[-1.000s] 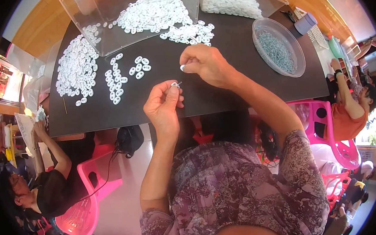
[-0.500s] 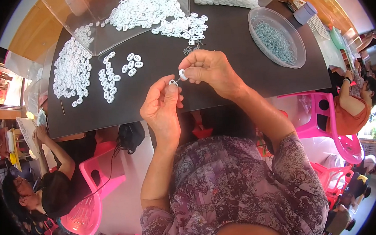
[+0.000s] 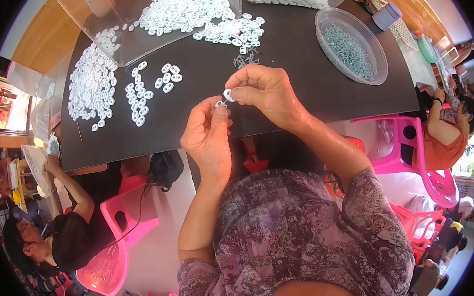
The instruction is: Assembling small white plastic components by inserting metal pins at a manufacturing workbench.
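Just above the near table edge, my left hand (image 3: 210,136) pinches a small white oval plastic piece (image 3: 219,104) between thumb and fingers. Close beside it, my right hand (image 3: 269,94) grips another white oval piece (image 3: 228,95). A thin metal bit shows in the narrow space between the two pieces; its exact shape is too small to tell. Beyond my right hand lies a little heap of thin grey metal pieces (image 3: 246,58). Several white two-holed oval pieces (image 3: 138,97) are spread on the table to the left of my hands.
A big pile of white ovals (image 3: 93,86) covers the table's left side. More lie in and before a clear tray (image 3: 150,54). At right stands a round clear dish (image 3: 382,66) of grey metal pieces, near a grey-blue cup (image 3: 386,17). People sit on pink chairs (image 3: 110,253) both sides.
My hands keep nearly the same hold, with the two white pieces still close together. The left hand sits slightly further right, and the whole view has shifted a little.
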Demonstrator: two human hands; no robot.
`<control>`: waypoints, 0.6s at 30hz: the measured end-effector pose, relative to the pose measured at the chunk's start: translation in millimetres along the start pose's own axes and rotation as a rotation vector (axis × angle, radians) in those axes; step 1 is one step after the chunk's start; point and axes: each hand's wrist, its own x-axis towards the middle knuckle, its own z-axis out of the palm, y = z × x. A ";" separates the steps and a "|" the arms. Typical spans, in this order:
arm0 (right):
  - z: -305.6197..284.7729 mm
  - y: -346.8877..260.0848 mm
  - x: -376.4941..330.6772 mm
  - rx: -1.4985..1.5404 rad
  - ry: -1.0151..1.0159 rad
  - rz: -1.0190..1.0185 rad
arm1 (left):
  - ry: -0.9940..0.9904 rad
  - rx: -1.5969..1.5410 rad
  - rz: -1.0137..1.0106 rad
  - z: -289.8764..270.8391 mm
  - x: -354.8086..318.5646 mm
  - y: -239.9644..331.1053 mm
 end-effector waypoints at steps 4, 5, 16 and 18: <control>6.3 -1.6 -2.2 -0.018 0.017 -0.009 | 0.004 0.038 0.034 -0.4 -1.4 -0.4; 7.2 -1.5 -2.5 -0.052 0.018 -0.020 | 0.005 0.037 0.034 -0.9 -1.3 -1.2; 15.5 2.7 -11.3 -0.190 0.038 -0.094 | -0.029 0.056 0.053 -2.2 -0.5 -3.4; 16.0 4.6 -11.9 -0.206 0.044 -0.114 | -0.040 0.066 0.055 -4.5 0.2 -5.0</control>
